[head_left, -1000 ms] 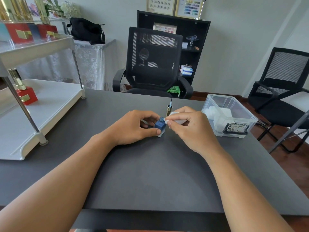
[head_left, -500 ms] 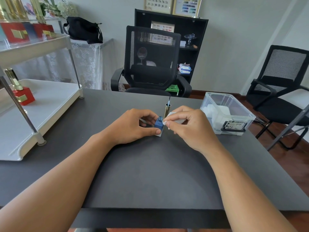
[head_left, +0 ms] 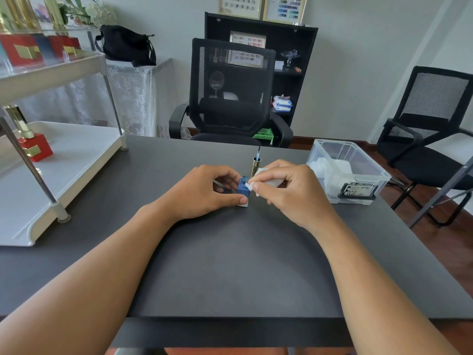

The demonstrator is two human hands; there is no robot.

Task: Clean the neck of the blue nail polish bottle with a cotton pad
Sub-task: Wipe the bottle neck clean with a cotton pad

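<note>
A small square blue nail polish bottle stands uncapped on the dark table, on a white pad. My left hand grips its body from the left, thumb at the front. My right hand pinches a white cotton pad and presses a corner of it against the bottle's open neck. Just behind the bottle, the gold cap with its brush stands upright, brush pointing up.
A clear plastic box of white cotton pads sits to the right. A white two-tier rack with red and gold bottles fills the left. Black office chairs stand beyond the table's far edge and at the right.
My right hand has shifted the cotton pad slightly around the bottle neck. My left hand keeps the same hold on the bottle. The head camera has moved a little.
</note>
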